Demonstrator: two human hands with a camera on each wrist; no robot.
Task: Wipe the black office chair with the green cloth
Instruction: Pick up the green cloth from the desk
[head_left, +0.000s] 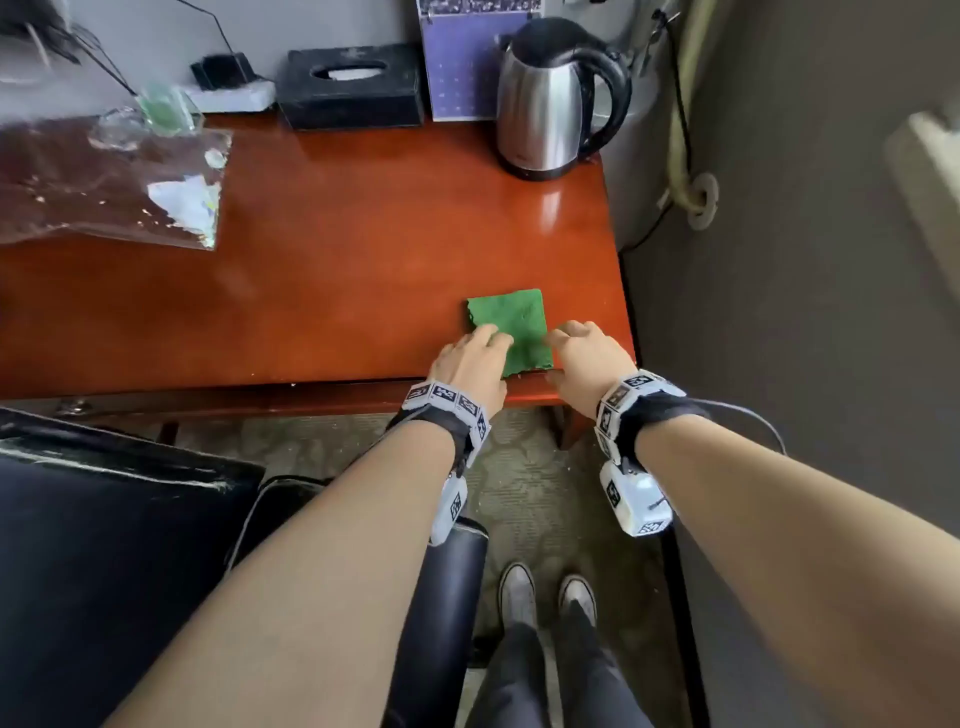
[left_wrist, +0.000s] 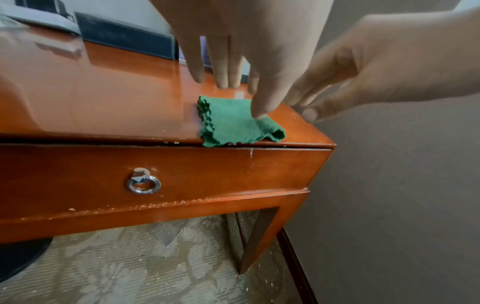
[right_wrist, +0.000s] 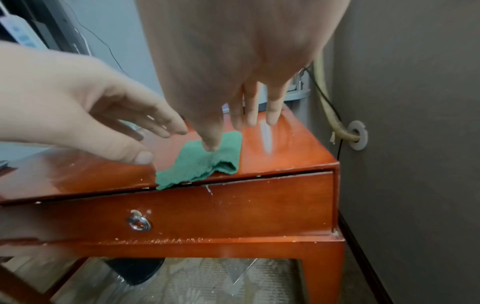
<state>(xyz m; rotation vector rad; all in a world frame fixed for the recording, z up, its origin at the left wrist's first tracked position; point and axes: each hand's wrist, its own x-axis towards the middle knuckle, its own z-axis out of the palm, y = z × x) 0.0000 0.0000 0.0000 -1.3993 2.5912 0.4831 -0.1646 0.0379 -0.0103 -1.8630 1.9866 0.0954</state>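
Now the folded green cloth (head_left: 511, 330) lies at the desk (head_left: 311, 291) edge. Left hand (head_left: 470, 364) and right hand (head_left: 587, 361) hover over it, fingers relaxed, grasping nothing. Black chair (head_left: 104, 545) sits nearby.

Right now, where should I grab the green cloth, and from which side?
Pinch the green cloth at its near corner, which overhangs the desk front edge, coming from the front. It lies folded flat, so elsewhere fingers can hardly get beneath.
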